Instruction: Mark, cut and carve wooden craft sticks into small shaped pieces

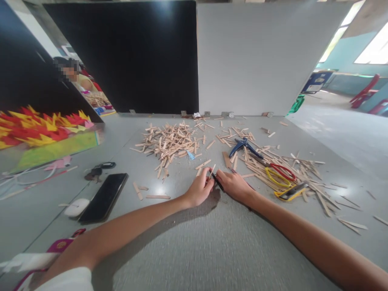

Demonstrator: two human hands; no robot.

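Two hands (216, 185), no legible writing

The table (194, 242) is grey all over. The little wooden sticks (169, 143) piled in the upper middle are light tan. To their right lie blue pliers (242, 146). Further right, one pair of scissors (281, 171) has red handles and another has yellow ones. At the lower left sit a black phone (104, 197) and a white mouse (76, 207). Red and yellow paper spikes (39, 125) fill the far left.

Grey table (194, 250), black/white boards (257, 56) behind, bright windows (374, 48) rt.
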